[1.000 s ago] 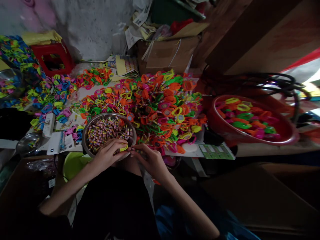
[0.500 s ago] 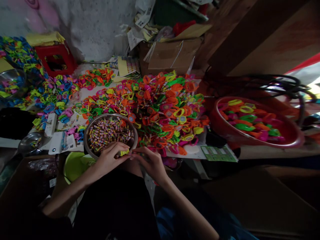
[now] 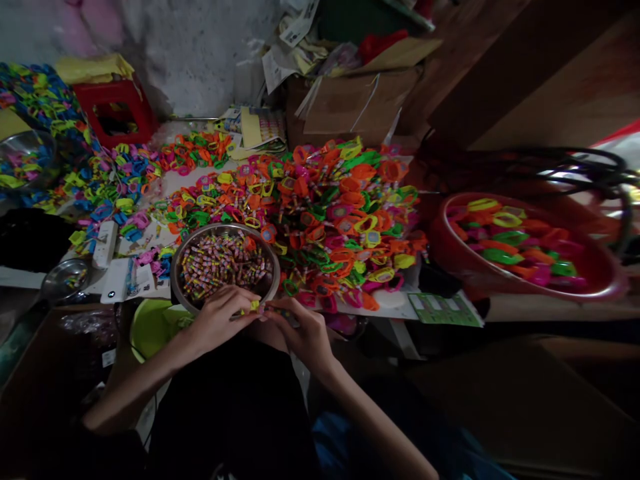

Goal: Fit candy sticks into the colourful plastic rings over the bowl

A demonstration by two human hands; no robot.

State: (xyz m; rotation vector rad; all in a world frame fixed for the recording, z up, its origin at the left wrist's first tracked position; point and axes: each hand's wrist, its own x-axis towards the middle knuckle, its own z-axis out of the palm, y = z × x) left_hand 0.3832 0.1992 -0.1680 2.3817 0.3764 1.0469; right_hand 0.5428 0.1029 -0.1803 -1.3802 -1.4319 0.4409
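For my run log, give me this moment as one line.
left hand: grips yellow piece | right hand: pinches same piece | spot: near rim of steel bowl | beyond: toy pile, red basin

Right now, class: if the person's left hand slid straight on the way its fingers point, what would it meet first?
Probably the right hand: the left hand points at it across a small yellow piece pinched between them.

yellow piece (image 3: 253,306): small, bright plastic, mostly hidden | pinched between fingertips of left hand (image 3: 220,315) and right hand (image 3: 299,328), which meet over it | steel bowl (image 3: 225,265): round, full of small striped sticks, just beyond the hands, left fingers at its near rim
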